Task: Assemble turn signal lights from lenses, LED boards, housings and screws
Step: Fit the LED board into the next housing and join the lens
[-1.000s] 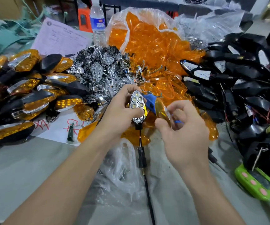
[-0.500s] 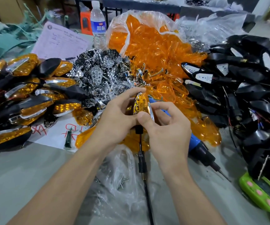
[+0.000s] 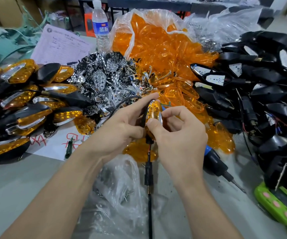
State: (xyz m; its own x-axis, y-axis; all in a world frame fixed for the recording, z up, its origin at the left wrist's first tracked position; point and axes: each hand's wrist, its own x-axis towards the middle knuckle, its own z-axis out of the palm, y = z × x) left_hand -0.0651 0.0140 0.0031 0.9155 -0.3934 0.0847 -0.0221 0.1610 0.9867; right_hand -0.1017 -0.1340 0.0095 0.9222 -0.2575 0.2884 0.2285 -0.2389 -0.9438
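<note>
- amber-fronted turn signal light (image 3: 154,116), held upright between both hands above the middle of the grey table (image 3: 18,187).
- left hand (image 3: 122,128) grips its black back, forefinger stretched over the top.
- right hand (image 3: 179,137) pinches its amber front, thumb pressed low on it.
- a black wire (image 3: 148,178) hangs from the light down to the table.
- behind the hands sit a bag of loose amber lenses (image 3: 156,45) and a heap of chrome reflectors (image 3: 104,78).
- finished lights (image 3: 18,94) are piled at the left, black housings (image 3: 260,87) at the right.
- a blue and black screwdriver (image 3: 215,161) lies just right of the right wrist.
- a clear bag of screws (image 3: 120,183) lies between the forearms.
</note>
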